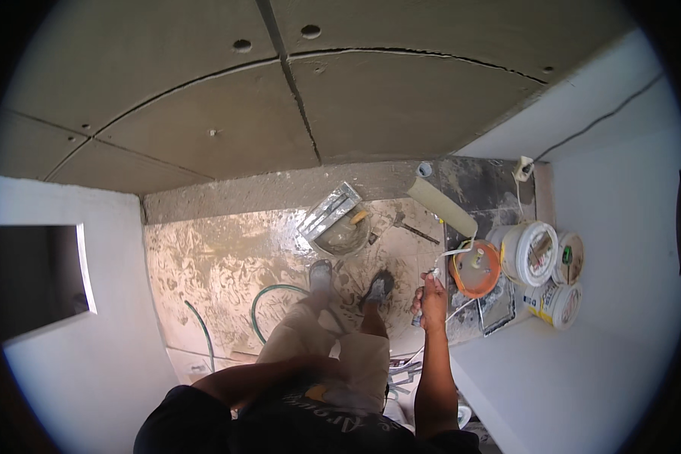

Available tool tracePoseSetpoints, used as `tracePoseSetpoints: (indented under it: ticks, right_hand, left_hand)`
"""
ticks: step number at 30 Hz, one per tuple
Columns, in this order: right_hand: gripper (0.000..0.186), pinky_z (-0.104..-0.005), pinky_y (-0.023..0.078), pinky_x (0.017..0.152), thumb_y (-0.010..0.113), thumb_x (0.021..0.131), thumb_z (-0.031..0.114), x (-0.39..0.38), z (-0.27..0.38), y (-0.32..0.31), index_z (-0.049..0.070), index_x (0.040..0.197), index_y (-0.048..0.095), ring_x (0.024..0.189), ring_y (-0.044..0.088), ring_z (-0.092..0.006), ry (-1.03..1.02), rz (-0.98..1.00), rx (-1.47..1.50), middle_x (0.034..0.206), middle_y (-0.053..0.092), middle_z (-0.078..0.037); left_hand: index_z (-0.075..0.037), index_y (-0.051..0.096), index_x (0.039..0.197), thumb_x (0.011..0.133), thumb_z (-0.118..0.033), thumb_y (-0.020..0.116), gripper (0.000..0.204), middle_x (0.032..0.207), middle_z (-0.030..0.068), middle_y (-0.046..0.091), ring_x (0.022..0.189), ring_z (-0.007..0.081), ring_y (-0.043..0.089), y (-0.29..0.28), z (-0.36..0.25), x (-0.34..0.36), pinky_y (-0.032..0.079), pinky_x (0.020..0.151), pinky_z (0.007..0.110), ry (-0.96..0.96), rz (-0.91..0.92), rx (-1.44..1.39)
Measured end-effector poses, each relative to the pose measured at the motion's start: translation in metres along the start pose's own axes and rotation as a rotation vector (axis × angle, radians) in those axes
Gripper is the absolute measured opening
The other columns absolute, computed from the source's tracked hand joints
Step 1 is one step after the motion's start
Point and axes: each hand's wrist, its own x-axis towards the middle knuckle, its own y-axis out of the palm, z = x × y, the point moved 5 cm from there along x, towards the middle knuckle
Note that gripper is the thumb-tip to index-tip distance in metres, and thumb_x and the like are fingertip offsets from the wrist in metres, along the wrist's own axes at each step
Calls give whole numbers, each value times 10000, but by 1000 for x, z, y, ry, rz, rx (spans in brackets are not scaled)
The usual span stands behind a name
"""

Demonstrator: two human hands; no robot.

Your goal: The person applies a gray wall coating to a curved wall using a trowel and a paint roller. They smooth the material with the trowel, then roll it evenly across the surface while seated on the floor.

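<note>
In the head view, a paint roller [443, 209] is grasped in the right hand [431, 304], the fingers being wrapped around its handle. Its pale sleeve is carried ahead of that hand, well apart from it, with the long axis slanted from far left to near right; it is joined at its near-right end by the thin frame running back to the grip. The orange bucket [496, 265] is placed ahead and to the right of the hand, close beside the frame; whether they are touching cannot be told. The grey wall [401, 113] is found farther ahead. The left hand [333, 368] is kept at the waist, left of and behind the right hand, farther from the sleeve; its grip cannot be made out.
</note>
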Motion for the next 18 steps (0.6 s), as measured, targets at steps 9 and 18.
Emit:
tracePoseSetpoints:
  ticks: [9,18]
  right_hand:
    - [321,-355,359,401,467,1033,367,157,-64,64,69,1129,540,435,425,-158,174,188,-135,628,469,-28]
    - [322,-343,395,380,472,1053,376,309,-129,151,62,1089,533,433,453,-144,-42,398,-395,645,496,-15]
  left_hand:
    - [-104,589,1401,1045,-364,521,446,1326,130,653,1218,251,598,-39,-30,73,450,1051,382,304,-251,164]
    - [23,422,1475,1012,-631,414,801,1188,105,707,1189,243,631,-337,-80,-174,423,1097,420,229,-2087,-332]
